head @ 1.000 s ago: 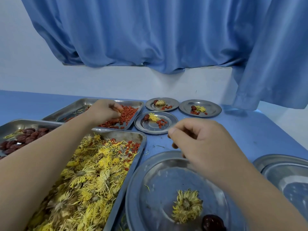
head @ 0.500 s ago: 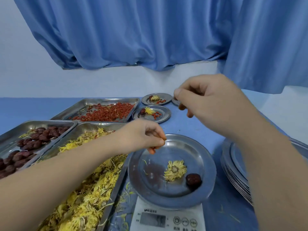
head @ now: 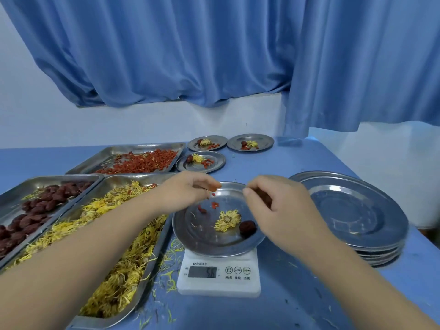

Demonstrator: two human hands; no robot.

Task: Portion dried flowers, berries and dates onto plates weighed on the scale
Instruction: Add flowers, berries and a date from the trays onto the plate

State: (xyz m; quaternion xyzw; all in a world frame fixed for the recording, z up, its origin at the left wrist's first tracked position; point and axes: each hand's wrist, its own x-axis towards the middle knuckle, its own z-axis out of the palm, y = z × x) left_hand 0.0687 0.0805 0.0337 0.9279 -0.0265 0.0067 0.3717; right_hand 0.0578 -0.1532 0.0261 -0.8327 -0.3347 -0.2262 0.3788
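While its thumb and fingers are curled into a pinch on a few red dried berries [head: 217,186], the left hand [head: 188,194] hangs low over the far left edge of the round steel plate [head: 209,238], probably so the berries drop without bouncing off; some lie on the metal just below the fingertips. Opposite it, the right hand [head: 278,210] hovers over the plate's right side with its fingers curled around a dark reddish patch, and I cannot tell whether it grips anything. On the plate, one yellow dried flower [head: 227,220] touches a dark brown date [head: 247,227], so berries look like the last part of this portion. Beneath it sits a white digital kitchen scale [head: 219,288], its display turned to the near side and left uncovered for reading; the digits are blurred. Left of the scale, within the left arm's reach, lie a rectangular steel tray of yellow flowers [head: 104,321], a tray of dates [head: 19,189] and, farther off, a tray of berries [head: 107,153]. Right of the scale, a stack of empty steel plates [head: 345,210] waits on the blue table [head: 309,301]. Three small filled plates [head: 188,166] stand at the far side, seemingly set out of the way.
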